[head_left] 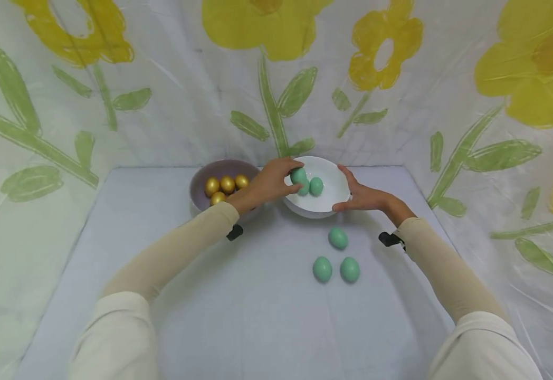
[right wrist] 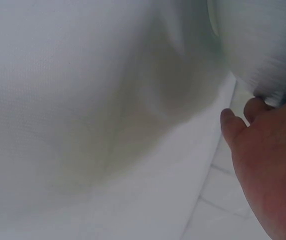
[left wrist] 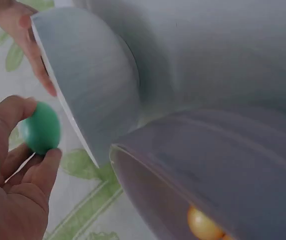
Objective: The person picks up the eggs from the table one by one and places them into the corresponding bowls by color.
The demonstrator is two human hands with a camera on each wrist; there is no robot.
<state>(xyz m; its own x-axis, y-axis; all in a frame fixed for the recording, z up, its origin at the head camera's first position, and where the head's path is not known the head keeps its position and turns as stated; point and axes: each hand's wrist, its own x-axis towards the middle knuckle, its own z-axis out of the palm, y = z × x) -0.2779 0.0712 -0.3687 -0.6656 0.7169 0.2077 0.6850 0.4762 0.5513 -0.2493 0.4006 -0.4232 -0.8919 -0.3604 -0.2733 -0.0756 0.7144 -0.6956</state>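
Note:
My left hand [head_left: 273, 180] pinches a green egg [head_left: 298, 175] over the left part of a white bowl [head_left: 332, 179]. In the left wrist view the fingertips and thumb hold this egg [left wrist: 41, 129] beside the tilted-looking bowl wall [left wrist: 90, 75]. Two more green eggs [head_left: 316, 186] show inside the bowl, one partly hidden beneath the held egg. My right hand [head_left: 368, 196] grips the bowl's right side, thumb toward the front and fingers toward the back. Only part of that hand [right wrist: 267, 155] and the bowl's outside appear in the right wrist view.
Left of the white bowl stands a purple bowl [head_left: 197, 186] with several gold eggs [head_left: 227, 184], partly behind my left forearm. Three green eggs [head_left: 338, 238] lie on the pale table [head_left: 238, 306] in front of the white bowl. A flowered curtain [head_left: 172, 116] hangs behind the table.

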